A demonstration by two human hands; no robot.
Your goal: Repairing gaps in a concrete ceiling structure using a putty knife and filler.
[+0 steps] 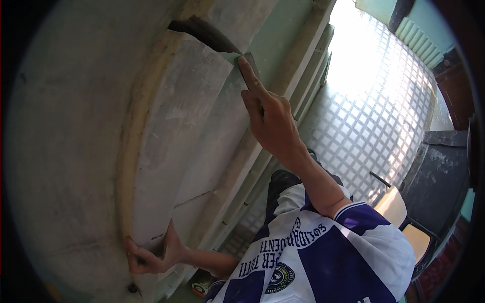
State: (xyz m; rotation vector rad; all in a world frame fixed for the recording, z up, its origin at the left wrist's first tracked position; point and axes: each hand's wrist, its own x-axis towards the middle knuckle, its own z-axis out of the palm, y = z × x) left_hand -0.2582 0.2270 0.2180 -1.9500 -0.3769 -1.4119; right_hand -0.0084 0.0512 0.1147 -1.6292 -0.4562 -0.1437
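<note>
Looks matt and chalky across the slab (182,101), with scuffs, smears and fine scratches, and just as dull but smoother, faintly blotched, on the wall (76,126) left of the slab, with a rough-looking yellowish strip (126,166) between. Shows as worn, dull beige on the ledge (230,177) just right of the slab, then as hard-looking tile, shiny under the glare, on the floor (348,121) farther right. Reads as soft, creased cloth in the shirt (333,257) below right of the slab, and as dusty, scuffed black on the table (444,169) far right.
</note>
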